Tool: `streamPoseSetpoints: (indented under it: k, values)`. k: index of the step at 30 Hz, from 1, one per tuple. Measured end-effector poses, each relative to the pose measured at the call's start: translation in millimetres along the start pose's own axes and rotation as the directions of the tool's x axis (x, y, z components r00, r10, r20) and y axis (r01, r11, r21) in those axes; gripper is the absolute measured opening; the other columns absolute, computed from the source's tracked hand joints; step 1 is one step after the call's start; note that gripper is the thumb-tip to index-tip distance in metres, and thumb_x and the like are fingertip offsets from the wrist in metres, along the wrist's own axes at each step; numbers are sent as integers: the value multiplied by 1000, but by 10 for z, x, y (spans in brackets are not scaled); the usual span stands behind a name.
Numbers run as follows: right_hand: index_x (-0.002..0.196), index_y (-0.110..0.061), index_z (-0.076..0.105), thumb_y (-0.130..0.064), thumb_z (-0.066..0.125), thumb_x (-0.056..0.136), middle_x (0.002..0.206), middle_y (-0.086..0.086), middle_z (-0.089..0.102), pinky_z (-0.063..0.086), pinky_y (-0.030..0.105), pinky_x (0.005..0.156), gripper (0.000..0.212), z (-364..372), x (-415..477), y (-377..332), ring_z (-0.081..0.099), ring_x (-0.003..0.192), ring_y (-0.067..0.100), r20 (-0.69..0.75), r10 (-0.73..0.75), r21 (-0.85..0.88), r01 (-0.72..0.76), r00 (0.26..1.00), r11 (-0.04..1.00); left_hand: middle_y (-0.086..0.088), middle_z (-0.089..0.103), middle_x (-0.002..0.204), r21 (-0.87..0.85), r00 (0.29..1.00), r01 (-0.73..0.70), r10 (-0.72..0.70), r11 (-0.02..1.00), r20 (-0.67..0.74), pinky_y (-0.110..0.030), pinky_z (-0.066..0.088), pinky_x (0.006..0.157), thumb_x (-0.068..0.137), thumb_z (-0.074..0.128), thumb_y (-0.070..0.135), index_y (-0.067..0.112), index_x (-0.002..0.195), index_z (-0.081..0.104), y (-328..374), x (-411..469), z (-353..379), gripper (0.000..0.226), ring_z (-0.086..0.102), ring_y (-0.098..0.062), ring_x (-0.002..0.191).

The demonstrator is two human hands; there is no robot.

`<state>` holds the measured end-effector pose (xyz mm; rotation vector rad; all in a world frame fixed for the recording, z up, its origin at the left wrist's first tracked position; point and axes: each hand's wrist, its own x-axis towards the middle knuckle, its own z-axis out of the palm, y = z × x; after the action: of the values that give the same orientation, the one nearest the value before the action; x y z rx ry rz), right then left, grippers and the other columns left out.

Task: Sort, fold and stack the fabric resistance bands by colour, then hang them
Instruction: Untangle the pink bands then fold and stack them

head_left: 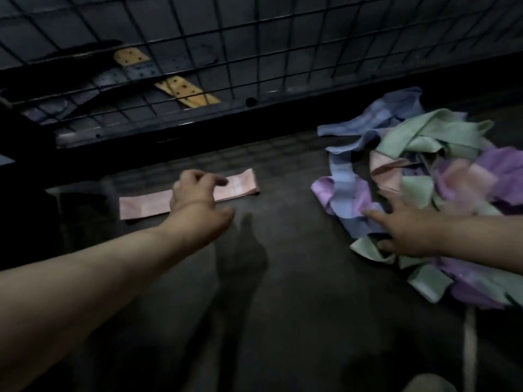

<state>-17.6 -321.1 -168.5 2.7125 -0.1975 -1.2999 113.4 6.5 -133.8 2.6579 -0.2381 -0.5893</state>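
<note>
Flat pink fabric band, crumpled pastel heap

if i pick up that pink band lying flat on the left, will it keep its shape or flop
Probably floppy: the pink band is thin fabric lying flat, and similar bands in the pile drape and crumple. It is likely light, being a thin, flat strip. Lifted by one end, its fold may fall open.
</note>
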Motion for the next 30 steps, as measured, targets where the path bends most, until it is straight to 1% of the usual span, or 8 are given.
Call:
streamPoseSetpoints:
  k: [8, 11, 14, 18, 22, 24, 27, 30]
  values:
    - [117, -27, 50, -25, 51, 95, 119, 5, 48, 42, 35, 81, 22, 157, -193, 107, 55, 108, 30, -255, -330, 51, 353, 909, 934, 4, 41, 126, -44, 869, -171, 172, 984, 464, -30, 52, 92, 86, 67, 27, 34, 123, 60, 1202, -209, 606, 38, 61, -14, 103]
    - [122, -30, 48, -31, 54, 96, 118, 2, 46, 41, 32, 71, 27, 155, -227, 247, 58, 98, 27, -292, -378, 224, 447, 878, 866, -1, 46, 130, -83, 847, -164, 183, 983, 499, -25, 54, 81, 85, 68, 25, 31, 129, 57, 1542, -214, 930, 46, 64, -18, 100]
    - [137, -26, 40, -25, 52, 96, 127, 6, 48, 40, 30, 80, 43, 168, -192, 434, 56, 109, 26, -371, -195, 453, 360, 908, 816, -7, 48, 131, -183, 826, -140, 217, 973, 520, -20, 54, 69, 83, 67, 14, 27, 137, 53, 1747, -216, 1204, 57, 64, -18, 90]
    - [136, -21, 43, -19, 54, 90, 142, 15, 31, 38, 44, 103, 47, 283, -68, 873, 39, 129, 37, -333, 83, 354, 43, 939, 934, -6, 12, 158, -81, 815, -123, 147, 989, 561, -35, 38, 111, 85, 71, 31, 43, 144, 41, 1831, -265, 1438, 68, 34, -31, 138]
    - [155, -31, 4, -21, 55, 91, 162, 12, -6, 20, 58, 114, 82, 447, -81, 1237, 8, 149, 38, -146, 199, 277, -153, 969, 949, -6, -6, 161, 136, 795, -207, 85, 969, 600, -38, 18, 120, 86, 66, 43, 52, 143, 37, 1889, -313, 1542, 64, 9, -38, 147]
    - [155, -25, 3, -16, 54, 93, 159, 18, 10, 32, 52, 109, 82, 534, -80, 1339, 26, 142, 38, -164, 217, 301, -161, 962, 940, -6, 7, 160, 139, 772, -197, 66, 971, 632, -38, 22, 119, 87, 64, 44, 48, 144, 38, 1920, -331, 1560, 62, 16, -36, 145]
    - [134, -22, 47, -9, 52, 91, 131, 13, 46, 41, 45, 99, 45, 550, -56, 1445, 48, 119, 36, -308, 168, 286, -78, 936, 955, -4, 16, 159, 99, 782, -153, 59, 983, 621, -39, 24, 119, 87, 65, 43, 43, 144, 40, 1980, -356, 1573, 62, 21, -34, 145]
    - [109, -25, 64, -16, 54, 95, 106, 4, 61, 47, 39, 89, 19, 345, -115, 1474, 59, 100, 28, -421, 227, 497, 14, 878, 867, 2, 19, 160, -90, 789, -119, 149, 989, 596, -38, 27, 119, 87, 69, 36, 36, 145, 42, 2060, -390, 1550, 64, 26, -26, 145]
